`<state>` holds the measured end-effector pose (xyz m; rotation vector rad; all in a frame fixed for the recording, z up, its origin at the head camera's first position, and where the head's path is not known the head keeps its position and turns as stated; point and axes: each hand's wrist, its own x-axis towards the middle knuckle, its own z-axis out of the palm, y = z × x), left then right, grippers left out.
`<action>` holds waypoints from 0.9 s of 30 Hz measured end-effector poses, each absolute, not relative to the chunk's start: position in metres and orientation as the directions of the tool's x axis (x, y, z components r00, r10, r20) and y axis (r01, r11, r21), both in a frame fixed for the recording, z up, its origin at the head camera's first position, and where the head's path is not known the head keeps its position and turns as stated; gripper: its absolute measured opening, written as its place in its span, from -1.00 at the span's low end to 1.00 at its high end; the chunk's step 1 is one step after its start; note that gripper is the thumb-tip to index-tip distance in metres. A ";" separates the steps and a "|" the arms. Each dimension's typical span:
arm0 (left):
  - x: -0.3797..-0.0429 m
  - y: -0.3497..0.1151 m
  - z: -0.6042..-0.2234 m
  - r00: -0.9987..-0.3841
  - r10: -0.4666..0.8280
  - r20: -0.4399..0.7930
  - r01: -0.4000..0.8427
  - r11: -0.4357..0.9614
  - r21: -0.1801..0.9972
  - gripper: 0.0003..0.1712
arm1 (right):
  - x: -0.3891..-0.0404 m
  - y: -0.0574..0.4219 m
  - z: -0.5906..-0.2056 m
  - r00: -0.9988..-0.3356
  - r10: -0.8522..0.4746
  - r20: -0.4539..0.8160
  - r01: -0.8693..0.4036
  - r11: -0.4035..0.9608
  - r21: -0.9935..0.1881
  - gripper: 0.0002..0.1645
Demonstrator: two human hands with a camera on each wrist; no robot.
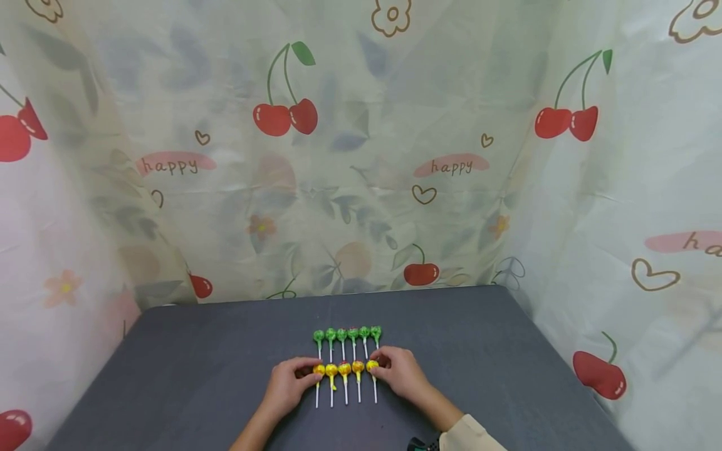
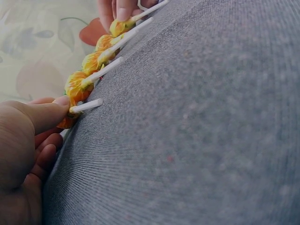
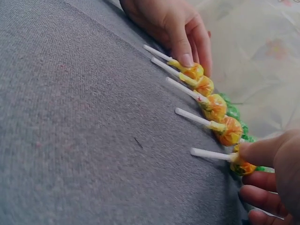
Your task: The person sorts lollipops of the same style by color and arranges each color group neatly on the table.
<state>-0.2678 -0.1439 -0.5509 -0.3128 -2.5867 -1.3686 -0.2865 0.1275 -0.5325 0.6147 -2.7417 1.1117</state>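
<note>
Several yellow-wrapped lollipops (image 1: pixel 345 368) lie in a row on the dark table, white sticks toward me. At the row's left end my left hand (image 1: pixel 284 385) pinches the head of a yellow lollipop (image 2: pixel 76 111) between thumb and fingers. My right hand (image 1: pixel 403 374) pinches the head of the yellow lollipop (image 3: pixel 242 167) at the right end. Just beyond lies a row of green-wrapped lollipops (image 1: pixel 341 335), their sticks also toward me. In the right wrist view the green heads are mostly hidden behind the yellow ones.
The grey-black tabletop (image 1: pixel 214 357) extends to both sides of the rows. A pale curtain (image 1: pixel 350 188) printed with cherries hangs behind the table and along both sides. A dark band (image 1: pixel 423 444) shows by the right sleeve (image 1: pixel 470 435).
</note>
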 end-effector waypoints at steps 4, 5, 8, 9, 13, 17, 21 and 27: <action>-0.267 -0.143 -0.551 -0.960 0.086 0.266 0.269 0.549 0.791 -0.73 | -0.285 0.124 -0.535 -0.915 -0.282 0.288 -0.403 0.640 -0.655 -0.81; -0.267 -0.143 -0.551 -0.957 0.091 0.275 0.279 0.552 0.786 -0.73 | -0.285 0.123 -0.535 -0.916 -0.273 0.294 -0.401 0.636 -0.659 -0.82; -0.266 -0.143 -0.550 -0.957 0.085 0.276 0.276 0.549 0.788 -0.73 | -0.284 0.121 -0.536 -0.916 -0.254 0.310 -0.400 0.634 -0.662 -0.82; -0.266 -0.143 -0.550 -0.957 0.084 0.278 0.277 0.549 0.788 -0.73 | -0.284 0.121 -0.536 -0.916 -0.251 0.314 -0.400 0.635 -0.661 -0.82; -0.267 -0.143 -0.549 -0.960 0.079 0.270 0.268 0.550 0.791 -0.73 | -0.282 0.120 -0.535 -0.913 -0.238 0.331 -0.404 0.635 -0.659 -0.82; -0.267 -0.143 -0.549 -0.960 0.080 0.269 0.268 0.550 0.791 -0.73 | -0.281 0.119 -0.535 -0.911 -0.222 0.348 -0.406 0.635 -0.657 -0.82; -0.268 -0.143 -0.550 -0.962 0.078 0.262 0.261 0.542 0.798 -0.73 | -0.281 0.117 -0.537 -0.911 -0.203 0.360 -0.401 0.643 -0.652 -0.82; -0.268 -0.144 -0.551 -0.966 0.077 0.246 0.248 0.544 0.801 -0.73 | -0.280 0.116 -0.540 -0.908 -0.176 0.380 -0.394 0.667 -0.632 -0.82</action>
